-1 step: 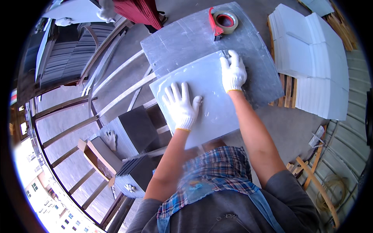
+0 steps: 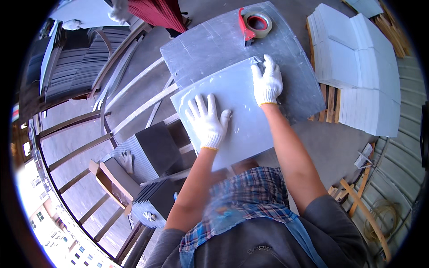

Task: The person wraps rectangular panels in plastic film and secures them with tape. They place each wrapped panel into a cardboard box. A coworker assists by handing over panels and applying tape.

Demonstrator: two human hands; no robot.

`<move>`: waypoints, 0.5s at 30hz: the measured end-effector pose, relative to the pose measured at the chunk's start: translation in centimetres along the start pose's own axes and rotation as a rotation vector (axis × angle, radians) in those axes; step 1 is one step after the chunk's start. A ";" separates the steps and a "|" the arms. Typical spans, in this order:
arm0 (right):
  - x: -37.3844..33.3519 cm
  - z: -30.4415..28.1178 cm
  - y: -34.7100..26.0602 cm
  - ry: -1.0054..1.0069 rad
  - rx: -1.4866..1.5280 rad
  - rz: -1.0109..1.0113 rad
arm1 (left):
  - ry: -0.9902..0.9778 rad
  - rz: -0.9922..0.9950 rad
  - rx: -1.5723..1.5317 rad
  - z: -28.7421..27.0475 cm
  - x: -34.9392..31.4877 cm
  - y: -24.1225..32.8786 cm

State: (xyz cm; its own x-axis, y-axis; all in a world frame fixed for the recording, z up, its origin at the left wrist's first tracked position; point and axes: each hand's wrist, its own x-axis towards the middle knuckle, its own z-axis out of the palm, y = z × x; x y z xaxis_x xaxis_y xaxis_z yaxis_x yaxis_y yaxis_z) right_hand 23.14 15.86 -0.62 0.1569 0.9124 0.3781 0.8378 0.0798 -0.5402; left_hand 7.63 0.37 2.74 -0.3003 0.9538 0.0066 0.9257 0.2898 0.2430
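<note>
A pale grey rectangular panel (image 2: 243, 129) with a glossy, film-like surface lies in front of me, its far part over a dark grey worktop (image 2: 196, 58). My left hand (image 2: 206, 123), in a white knit glove, rests flat on the panel's left half with fingers and thumb spread. My right hand (image 2: 268, 85), gloved the same way, is at the far right corner, thumb over the panel and fingers apart, slightly bent beside its edge. A red tape dispenser (image 2: 246, 27) with a roll of clear tape sits on the worktop beyond my right hand.
White sheets (image 2: 371, 85) are stacked on a pallet at right. At lower left, dark panel stacks (image 2: 158, 147) stand beside an open cardboard box (image 2: 117, 181) and a loose glove (image 2: 127, 161). A person in red (image 2: 156, 13) stands far left, near white-gloved hands (image 2: 118, 11) at a white sheet.
</note>
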 end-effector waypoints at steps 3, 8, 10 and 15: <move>0.1 -2.3 -0.5 0.030 -0.093 -0.053 | -0.026 -0.005 0.034 -0.2 0.1 0.4; -5.2 -7.5 -4.1 -0.186 -0.024 -0.262 | -0.042 -0.025 0.065 -0.2 0.0 0.6; -8.0 -7.7 -5.6 -0.303 0.233 -0.434 | -0.041 -0.002 0.084 0.1 0.1 0.3; -6.1 -4.7 -4.1 -0.378 0.042 -0.495 | -0.005 0.024 0.080 0.2 0.0 0.2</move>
State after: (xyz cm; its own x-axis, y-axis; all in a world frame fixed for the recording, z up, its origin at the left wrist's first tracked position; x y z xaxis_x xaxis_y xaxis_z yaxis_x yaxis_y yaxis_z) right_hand 21.25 8.11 2.81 -0.4468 0.8418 0.3030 0.7413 0.5380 -0.4013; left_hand 7.84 0.47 2.64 -0.2766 0.9610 0.0063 0.9482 0.2719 0.1644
